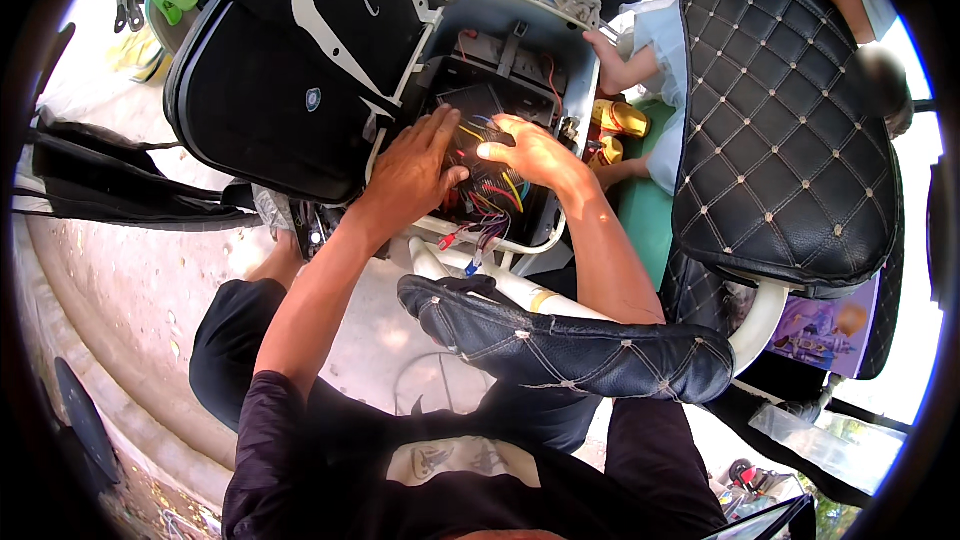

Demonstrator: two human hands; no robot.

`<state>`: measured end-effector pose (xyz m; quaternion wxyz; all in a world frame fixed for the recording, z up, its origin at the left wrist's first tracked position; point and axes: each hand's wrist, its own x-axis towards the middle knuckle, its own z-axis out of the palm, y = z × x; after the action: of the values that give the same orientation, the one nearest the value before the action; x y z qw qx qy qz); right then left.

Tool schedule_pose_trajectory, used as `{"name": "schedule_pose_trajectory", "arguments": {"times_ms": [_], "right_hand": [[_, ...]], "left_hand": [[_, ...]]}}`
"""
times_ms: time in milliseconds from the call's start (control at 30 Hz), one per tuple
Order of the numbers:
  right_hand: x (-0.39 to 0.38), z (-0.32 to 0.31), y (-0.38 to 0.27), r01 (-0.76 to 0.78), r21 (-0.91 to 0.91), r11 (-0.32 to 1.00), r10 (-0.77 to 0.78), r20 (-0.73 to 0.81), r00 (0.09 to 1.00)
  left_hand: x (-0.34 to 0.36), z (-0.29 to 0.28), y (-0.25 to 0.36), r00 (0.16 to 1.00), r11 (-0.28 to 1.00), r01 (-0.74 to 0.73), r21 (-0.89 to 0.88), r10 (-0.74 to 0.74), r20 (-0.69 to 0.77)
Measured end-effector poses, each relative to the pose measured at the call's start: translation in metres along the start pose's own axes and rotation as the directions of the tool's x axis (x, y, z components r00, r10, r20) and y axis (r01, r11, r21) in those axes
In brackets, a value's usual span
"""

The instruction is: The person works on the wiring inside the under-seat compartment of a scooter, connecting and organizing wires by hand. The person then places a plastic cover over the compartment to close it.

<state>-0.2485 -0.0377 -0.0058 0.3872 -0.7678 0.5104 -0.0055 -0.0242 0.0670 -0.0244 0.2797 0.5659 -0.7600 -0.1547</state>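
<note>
1. While the left grip (415, 162) lies over the left side of a ribbed black box (488, 172), its fingers are extended and unclenched; the right grip (535, 152) lies opposite, thumb and fingers apart, equally loose;
2. the box sits inside an open grey compartment (470, 8), among coloured wires (490, 208);
3. a red connector (449, 240) and a blue connector (472, 267) hang by the near rim.

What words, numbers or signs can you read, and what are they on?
None can be read clearly.
Badge on the black lid: too small to read.
Purple sheet at the right: too blurred to make out words.
Print on the shirt: no readable words.
</note>
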Motion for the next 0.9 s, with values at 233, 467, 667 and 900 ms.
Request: {"name": "schedule_pose_trajectory", "arguments": {"times_ms": [233, 467, 667, 900], "right_hand": [[-0.016, -0.018, 0.011, -0.041, 0.149, 0.988, 0.038, 0.019, 0.999], [-0.01, -0.012, 0.017, -0.032, 0.304, 0.952, 0.022, 0.039, 0.999], [-0.001, -0.001, 0.027, 0.026, 0.265, 0.964, -0.024, -0.014, 1.0], [0.009, 0.007, 0.032, 0.013, 0.349, 0.937, -0.034, 0.054, 0.998]], "left_hand": [[-0.001, 0.0, -0.008, 0.991, 0.992, 0.083, -0.1, -0.072, 0.115], [0.02, -0.013, -0.001, 0.998, 0.96, -0.004, -0.28, -0.012, -0.055], [0.022, 0.01, -0.033, 0.998, 0.982, -0.055, -0.178, 0.056, -0.002], [0.014, 0.015, -0.038, 0.999, 0.976, -0.034, -0.215, 0.028, -0.03]]}}
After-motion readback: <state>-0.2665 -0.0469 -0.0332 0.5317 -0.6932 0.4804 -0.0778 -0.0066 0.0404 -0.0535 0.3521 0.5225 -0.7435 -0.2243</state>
